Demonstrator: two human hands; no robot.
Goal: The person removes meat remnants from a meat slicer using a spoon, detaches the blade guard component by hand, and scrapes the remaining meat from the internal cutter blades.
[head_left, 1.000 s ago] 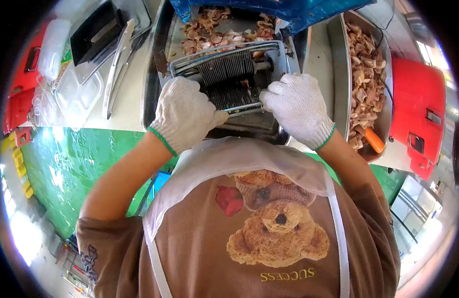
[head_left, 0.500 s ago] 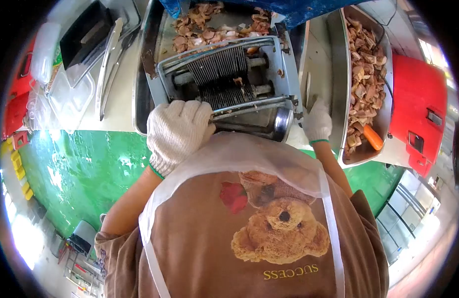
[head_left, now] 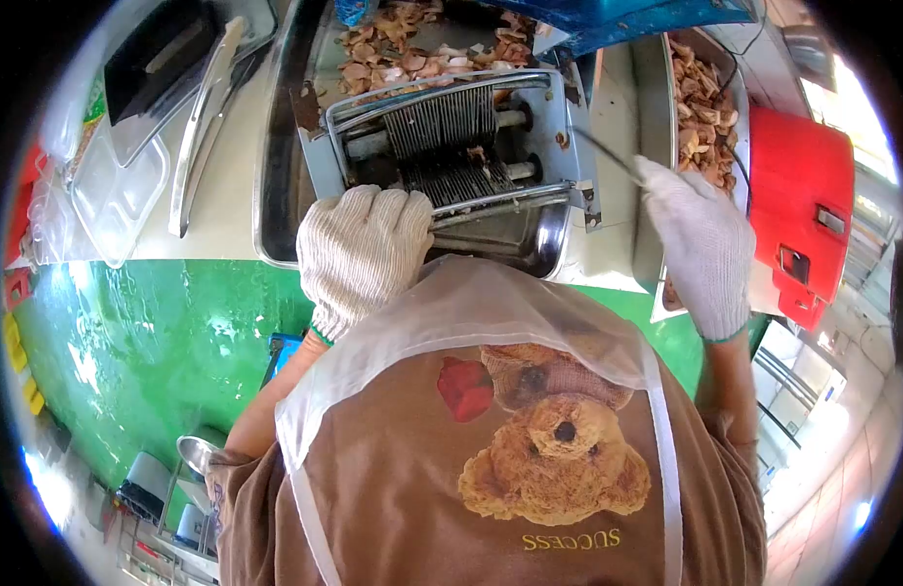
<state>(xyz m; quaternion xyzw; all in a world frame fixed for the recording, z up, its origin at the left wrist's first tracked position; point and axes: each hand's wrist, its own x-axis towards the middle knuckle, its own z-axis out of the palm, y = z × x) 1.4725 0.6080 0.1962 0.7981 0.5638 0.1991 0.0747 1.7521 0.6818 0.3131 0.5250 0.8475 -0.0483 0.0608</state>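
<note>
A metal slicing machine (head_left: 442, 135) with rows of thin parallel blades stands tilted over a deep steel tray (head_left: 279, 210). My left hand (head_left: 362, 256), in a white knit glove, is closed on the machine's near edge. At the machine's right side, my gloved right hand (head_left: 703, 249) is wrapped round the end of a thin metal crank handle (head_left: 608, 153). Pale brown sliced pieces (head_left: 403, 57) lie in the tray behind the blades; their kind I cannot tell. A bit of food is stuck on the blades.
To the right, a second steel tray (head_left: 650, 146) holds larger brown chunks (head_left: 700, 112), partly behind my right hand. Beyond it is a red container (head_left: 801, 195). Tongs (head_left: 200, 137), a clear plastic lid (head_left: 122, 195) and a black container (head_left: 159, 68) lie left. Blue plastic (head_left: 637, 21) hangs at the top.
My right hand has swung up and outward to the right, away from the machine's lower right side, and the crank handle now shows. My left hand stays on the machine's near edge.
</note>
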